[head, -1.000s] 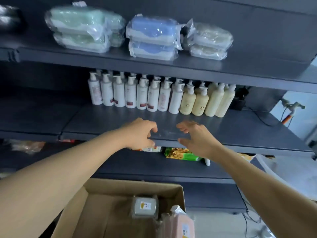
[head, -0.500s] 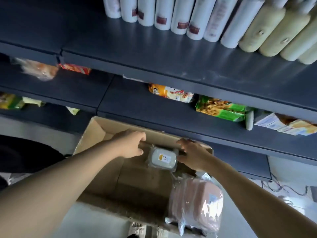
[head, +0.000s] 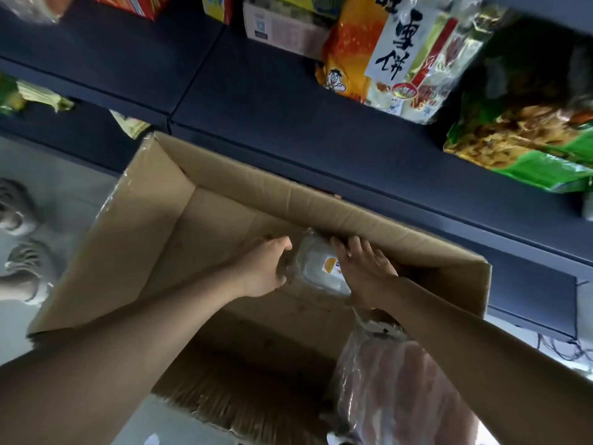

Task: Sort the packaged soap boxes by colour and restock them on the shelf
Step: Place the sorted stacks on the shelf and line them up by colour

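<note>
While deep inside the cardboard box [head: 256,194], gripping a grey wrapped soap pack [head: 316,271] from both sides: left hand [head: 261,271] curled round its left edge, right hand [head: 362,274] laid over its right edge, fingers bent onto it; pink soap bundle [head: 394,387] lying just under right forearm, nearer the body

Orange snack bag [head: 351,53] and green snack bag [head: 526,133] side by side on the dark shelf [head: 256,91]; small carton [head: 282,27] behind them. Pale shoes [head: 22,252] on the floor at left.
</note>
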{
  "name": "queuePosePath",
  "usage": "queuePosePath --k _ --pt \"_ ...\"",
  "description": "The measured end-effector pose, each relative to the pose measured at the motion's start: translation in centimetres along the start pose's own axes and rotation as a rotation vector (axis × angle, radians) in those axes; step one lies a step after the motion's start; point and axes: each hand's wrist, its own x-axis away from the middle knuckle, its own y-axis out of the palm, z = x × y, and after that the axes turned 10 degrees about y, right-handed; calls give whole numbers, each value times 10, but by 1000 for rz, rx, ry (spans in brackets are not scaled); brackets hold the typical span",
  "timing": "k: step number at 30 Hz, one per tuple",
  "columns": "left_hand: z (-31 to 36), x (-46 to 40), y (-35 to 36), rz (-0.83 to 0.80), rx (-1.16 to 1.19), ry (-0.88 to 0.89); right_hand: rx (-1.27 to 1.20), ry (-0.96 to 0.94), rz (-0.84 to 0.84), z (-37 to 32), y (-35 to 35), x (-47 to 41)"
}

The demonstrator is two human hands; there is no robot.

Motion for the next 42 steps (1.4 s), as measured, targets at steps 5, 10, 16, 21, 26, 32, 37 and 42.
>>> queuePosePath --k 5,10,16,21,26,32,37,42 --pt "-9 -10 9 9 55 14 103 -56 31 0 6 -11" --pt "-7 -13 5 76 -7 11 -48 -73 -42 13 -24 5" --pt "8 -24 12 86 -117 10 -180 -71 61 58 -59 54" --pt "28 -41 30 140 -177 99 -179 -24 195 99 -61 92" --pt "28 -71 53 75 -351 123 -327 44 352 133 -52 115" --pt "16 -100 79 -25 -480 123 -449 122 447 144 -27 109" --pt "16 -111 90 23 -549 107 -493 128 486 145 -15 105" --pt "28 -85 72 39 -481 159 -561 162 462 138 -28 117"
